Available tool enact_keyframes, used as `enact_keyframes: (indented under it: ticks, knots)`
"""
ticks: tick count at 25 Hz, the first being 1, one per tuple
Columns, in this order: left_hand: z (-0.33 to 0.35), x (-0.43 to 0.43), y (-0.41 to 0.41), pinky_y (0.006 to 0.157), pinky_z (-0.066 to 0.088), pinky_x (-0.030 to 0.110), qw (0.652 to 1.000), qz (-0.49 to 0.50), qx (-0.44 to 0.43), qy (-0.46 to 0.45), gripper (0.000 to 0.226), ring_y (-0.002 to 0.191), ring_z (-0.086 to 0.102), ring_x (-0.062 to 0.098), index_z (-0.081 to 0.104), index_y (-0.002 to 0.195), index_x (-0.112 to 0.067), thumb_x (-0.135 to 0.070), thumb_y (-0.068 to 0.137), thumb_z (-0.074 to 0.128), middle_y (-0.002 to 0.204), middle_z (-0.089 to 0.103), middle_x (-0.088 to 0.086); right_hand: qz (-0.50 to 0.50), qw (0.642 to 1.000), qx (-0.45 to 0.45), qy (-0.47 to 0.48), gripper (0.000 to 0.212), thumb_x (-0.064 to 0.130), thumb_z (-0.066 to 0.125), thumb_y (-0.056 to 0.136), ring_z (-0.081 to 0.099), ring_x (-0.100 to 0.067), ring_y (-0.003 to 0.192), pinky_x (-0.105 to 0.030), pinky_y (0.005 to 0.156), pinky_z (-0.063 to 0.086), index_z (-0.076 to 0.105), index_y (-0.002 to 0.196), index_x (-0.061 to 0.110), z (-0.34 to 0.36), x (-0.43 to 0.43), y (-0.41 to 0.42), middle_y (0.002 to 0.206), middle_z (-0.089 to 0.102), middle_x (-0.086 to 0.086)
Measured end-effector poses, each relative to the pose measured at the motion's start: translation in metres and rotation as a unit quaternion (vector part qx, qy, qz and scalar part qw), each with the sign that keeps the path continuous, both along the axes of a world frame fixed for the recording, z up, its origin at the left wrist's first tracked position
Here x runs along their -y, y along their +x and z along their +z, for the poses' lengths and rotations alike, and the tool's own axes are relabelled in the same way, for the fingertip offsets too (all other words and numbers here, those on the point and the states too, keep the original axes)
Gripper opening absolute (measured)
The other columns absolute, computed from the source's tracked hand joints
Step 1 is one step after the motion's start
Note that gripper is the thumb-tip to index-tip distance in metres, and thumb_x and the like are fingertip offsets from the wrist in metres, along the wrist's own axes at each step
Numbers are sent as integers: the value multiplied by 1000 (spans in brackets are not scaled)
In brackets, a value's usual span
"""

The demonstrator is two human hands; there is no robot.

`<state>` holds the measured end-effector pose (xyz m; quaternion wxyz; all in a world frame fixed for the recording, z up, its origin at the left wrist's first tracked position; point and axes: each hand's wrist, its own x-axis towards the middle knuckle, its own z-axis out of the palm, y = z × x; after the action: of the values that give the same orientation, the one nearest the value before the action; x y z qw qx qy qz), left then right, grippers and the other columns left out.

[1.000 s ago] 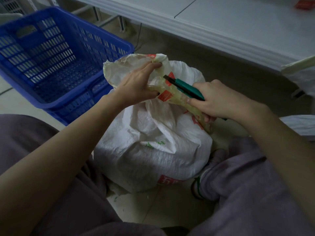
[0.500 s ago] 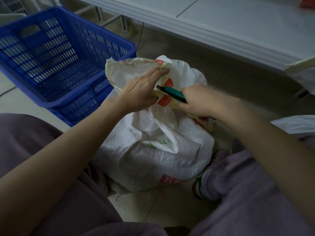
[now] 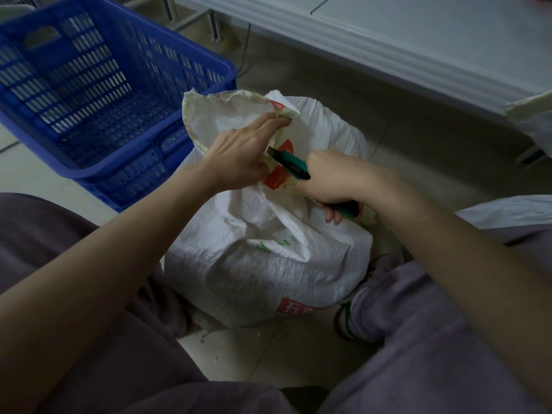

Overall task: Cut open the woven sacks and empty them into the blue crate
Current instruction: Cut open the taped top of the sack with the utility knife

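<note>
The sack is white woven plastic, crinkled and faintly shiny, with a yellowed inner lining at its mouth. The crate is glossy blue moulded plastic, slotted throughout. The utility knife has a smooth teal plastic body.

White woven plastic sack: red printed blocks with pale characters, faint green marks mid-face, yellowish tint at the folded mouth.
Blue slotted plastic crate: uniform blue, walls and floor in a regular slit grid.
Slim plastic utility knife: teal-green body, black nose.
Loose fabric trousers: dull purple-grey.
Flat table top: pale grey.
</note>
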<state>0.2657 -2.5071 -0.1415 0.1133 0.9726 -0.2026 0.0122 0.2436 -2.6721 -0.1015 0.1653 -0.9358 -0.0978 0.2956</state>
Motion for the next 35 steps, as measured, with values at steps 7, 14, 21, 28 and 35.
enact_keyframes:
  ticks: [7,14,21,28,35]
  knots:
    - [3,-1,0,53,34,28,1000,2,3,-9,74,81,48,13,25,146,-18,-12,80,60,151,28,1,-2,1000,-18,9,30,22,45,98,57,-18,33,-26,36,47,43,76,1,5,0,-4,55,59,-16]
    - [4,-21,2,72,48,38,997,33,-21,-64,76,88,48,14,23,146,-18,-10,81,61,150,28,4,19,999,41,22,18,21,47,97,59,-16,34,-23,34,45,46,94,3,4,8,-5,50,61,-12]
    - [4,-26,-1,71,43,31,996,21,-33,-77,74,89,49,13,21,147,-17,-9,83,59,150,25,5,35,998,47,17,20,20,47,98,56,-13,31,-23,34,46,48,101,0,-1,5,-8,55,61,-15]
    - [6,-23,-5,66,44,33,997,-13,-24,-68,75,88,47,11,22,147,-17,-6,82,59,152,25,5,47,996,68,-16,17,22,47,97,60,-18,36,-26,36,49,44,95,6,-3,-4,-3,61,62,-16]
    - [2,-17,-14,64,43,34,995,-64,-25,-74,75,86,46,7,27,145,-15,0,78,56,151,28,5,52,997,32,-55,24,16,45,99,55,-20,32,-26,35,48,46,80,2,-14,-18,5,58,60,-16]
